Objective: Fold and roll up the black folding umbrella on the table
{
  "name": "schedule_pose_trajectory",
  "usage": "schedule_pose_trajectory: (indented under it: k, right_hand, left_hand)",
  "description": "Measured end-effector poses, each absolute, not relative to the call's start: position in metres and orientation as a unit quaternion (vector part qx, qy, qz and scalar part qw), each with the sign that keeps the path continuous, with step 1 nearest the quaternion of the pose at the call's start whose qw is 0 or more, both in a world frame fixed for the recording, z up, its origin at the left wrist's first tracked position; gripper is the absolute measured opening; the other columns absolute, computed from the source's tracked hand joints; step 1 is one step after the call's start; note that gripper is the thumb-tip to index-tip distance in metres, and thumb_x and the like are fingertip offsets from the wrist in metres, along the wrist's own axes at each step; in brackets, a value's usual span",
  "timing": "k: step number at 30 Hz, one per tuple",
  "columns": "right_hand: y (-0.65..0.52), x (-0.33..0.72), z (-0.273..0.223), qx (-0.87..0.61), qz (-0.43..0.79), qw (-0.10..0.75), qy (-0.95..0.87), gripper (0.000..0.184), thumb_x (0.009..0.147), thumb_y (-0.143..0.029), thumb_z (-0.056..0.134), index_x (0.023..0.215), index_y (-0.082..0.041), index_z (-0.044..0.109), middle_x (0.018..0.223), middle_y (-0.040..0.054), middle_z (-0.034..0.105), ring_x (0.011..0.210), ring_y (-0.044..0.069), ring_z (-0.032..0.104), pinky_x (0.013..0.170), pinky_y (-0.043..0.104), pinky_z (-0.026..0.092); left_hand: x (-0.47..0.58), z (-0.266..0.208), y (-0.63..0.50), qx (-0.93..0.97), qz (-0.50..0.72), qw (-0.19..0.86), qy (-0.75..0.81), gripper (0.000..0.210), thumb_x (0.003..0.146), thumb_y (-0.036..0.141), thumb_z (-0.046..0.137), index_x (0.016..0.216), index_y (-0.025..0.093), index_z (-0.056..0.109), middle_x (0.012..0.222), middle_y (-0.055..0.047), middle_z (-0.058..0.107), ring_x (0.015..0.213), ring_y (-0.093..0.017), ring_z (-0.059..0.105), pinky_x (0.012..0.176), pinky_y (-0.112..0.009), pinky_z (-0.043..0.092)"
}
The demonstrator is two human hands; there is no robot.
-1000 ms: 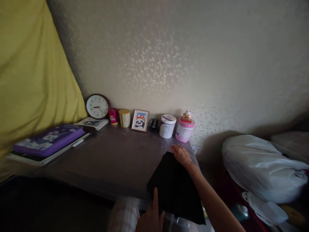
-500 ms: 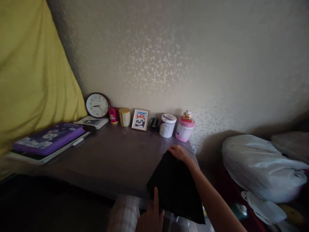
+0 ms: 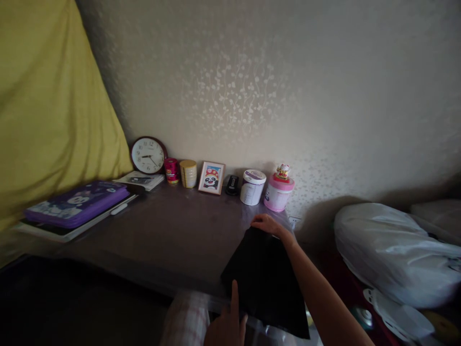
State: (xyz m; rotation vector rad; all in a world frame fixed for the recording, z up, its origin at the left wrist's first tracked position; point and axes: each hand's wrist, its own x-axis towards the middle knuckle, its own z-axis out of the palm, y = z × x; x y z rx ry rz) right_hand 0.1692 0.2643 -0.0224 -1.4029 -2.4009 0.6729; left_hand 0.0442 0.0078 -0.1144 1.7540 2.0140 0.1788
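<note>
A flat black sheet, perhaps cloth or a bag, lies over the front right corner of the table, its lower end hanging past the edge. My right hand is closed on its far end, fingers bent over the top. At the near left side, my left hand grips it, with the index finger stretched along the surface and the other fingers curled. The lower part of this hand is cut off by the frame. What the sheet's underside looks like is hidden.
Along the wall on the table stand a clock, a magenta can, a yellow-lidded jar, a panda picture frame, a white tub and a pink tub. A purple case lies left; a white bag sits right.
The view has shifted slightly, so everything sits a little further right. Both hands keep the same hold on the black sheet.
</note>
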Motion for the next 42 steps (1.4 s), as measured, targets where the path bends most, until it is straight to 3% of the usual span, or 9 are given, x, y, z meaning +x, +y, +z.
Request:
schedule_pose_trajectory:
  k: [10, 13, 18, 23, 25, 30, 35, 38, 42]
  right_hand:
    - [0.264, 0.156, -0.040, -0.548, 0.223, 0.132, -0.795, 0.019, 0.076, -0.019, 0.054, 0.065, -0.016, 0.069, 0.058, -0.0012, 0.064, 0.054, 0.013, 0.057, 0.049, 0.021, 0.040]
    - [0.259, 0.152, -0.037, -0.563, 0.179, 0.140, -0.795, 0.016, 0.077, -0.017, 0.054, 0.070, -0.016, 0.069, 0.069, 0.0024, 0.069, 0.066, 0.015, 0.061, 0.058, 0.022, 0.043]
    - [0.230, 0.149, -0.023, -0.547, 0.094, 0.186, -0.811, 0.023, 0.088, -0.026, 0.045, 0.095, -0.021, 0.066, 0.102, 0.0066, 0.068, 0.096, 0.018, 0.059, 0.081, 0.024, 0.041]
    - [0.204, 0.150, -0.028, -0.441, 0.030, 0.076, -0.894, 0.026, 0.088, -0.035, 0.046, 0.088, -0.022, 0.069, 0.094, 0.0051, 0.070, 0.095, 0.019, 0.060, 0.085, 0.027, 0.039]
    - [0.206, 0.153, -0.032, -0.461, 0.014, 0.058, -0.885, 0.027, 0.088, -0.035, 0.046, 0.085, -0.021, 0.069, 0.094, 0.0060, 0.070, 0.097, 0.021, 0.059, 0.090, 0.032, 0.036]
    - [0.218, 0.179, -0.023, -0.570, 0.001, 0.157, -0.807, 0.029, 0.089, -0.030, 0.044, 0.106, -0.018, 0.064, 0.113, 0.0102, 0.065, 0.106, 0.023, 0.057, 0.091, 0.032, 0.039]
    - [0.187, 0.232, -0.015, -0.640, 0.085, 0.309, -0.698, 0.030, 0.086, -0.037, 0.045, 0.104, -0.022, 0.064, 0.100, 0.0056, 0.069, 0.087, 0.020, 0.065, 0.079, 0.030, 0.046]
    - [0.149, 0.255, -0.026, -0.695, 0.074, 0.323, -0.638, 0.032, 0.084, -0.041, 0.045, 0.099, -0.021, 0.065, 0.095, 0.0079, 0.070, 0.088, 0.023, 0.064, 0.077, 0.031, 0.045]
    - [0.103, 0.261, -0.046, -0.707, 0.147, 0.325, -0.610, 0.038, 0.082, -0.051, 0.044, 0.092, -0.021, 0.065, 0.085, 0.0060, 0.070, 0.079, 0.022, 0.065, 0.070, 0.030, 0.046]
  left_hand:
    - [0.048, -0.111, 0.008, 0.618, 0.059, 0.232, 0.749, 0.063, 0.090, 0.022, 0.043, 0.143, 0.027, 0.008, 0.110, -0.011, 0.066, 0.080, -0.022, 0.069, 0.066, -0.029, 0.050]
    - [0.049, -0.109, 0.009, 0.616, 0.053, 0.233, 0.750, 0.063, 0.091, 0.022, 0.042, 0.143, 0.025, 0.009, 0.111, -0.012, 0.066, 0.082, -0.023, 0.069, 0.068, -0.030, 0.051]
    - [0.047, -0.103, 0.010, 0.613, 0.046, 0.261, 0.745, 0.063, 0.091, 0.022, 0.041, 0.143, 0.023, 0.006, 0.115, -0.014, 0.064, 0.084, -0.024, 0.068, 0.070, -0.032, 0.051]
    - [0.042, -0.100, 0.008, 0.624, 0.053, 0.279, 0.728, 0.062, 0.092, 0.022, 0.038, 0.144, 0.020, 0.004, 0.119, -0.014, 0.062, 0.086, -0.023, 0.067, 0.070, -0.031, 0.049]
    - [0.040, -0.099, 0.008, 0.625, 0.055, 0.286, 0.724, 0.062, 0.092, 0.023, 0.037, 0.144, 0.019, 0.004, 0.117, -0.013, 0.063, 0.087, -0.023, 0.067, 0.071, -0.031, 0.049]
    - [0.039, -0.097, 0.006, 0.624, 0.066, 0.288, 0.723, 0.061, 0.092, 0.023, 0.035, 0.144, 0.018, 0.004, 0.119, -0.013, 0.062, 0.090, -0.022, 0.067, 0.072, -0.029, 0.048]
    - [0.035, -0.099, 0.001, 0.648, 0.109, 0.279, 0.700, 0.060, 0.093, 0.026, 0.033, 0.145, 0.013, 0.004, 0.115, -0.013, 0.064, 0.085, -0.020, 0.068, 0.066, -0.026, 0.048]
    - [0.035, -0.102, -0.003, 0.658, 0.116, 0.248, 0.701, 0.058, 0.094, 0.023, 0.032, 0.145, 0.013, 0.007, 0.108, -0.012, 0.067, 0.077, -0.018, 0.068, 0.059, -0.024, 0.046]
    - [0.035, -0.106, -0.004, 0.666, 0.126, 0.221, 0.701, 0.056, 0.094, 0.023, 0.030, 0.145, 0.012, 0.010, 0.105, -0.012, 0.068, 0.073, -0.017, 0.068, 0.056, -0.023, 0.045]
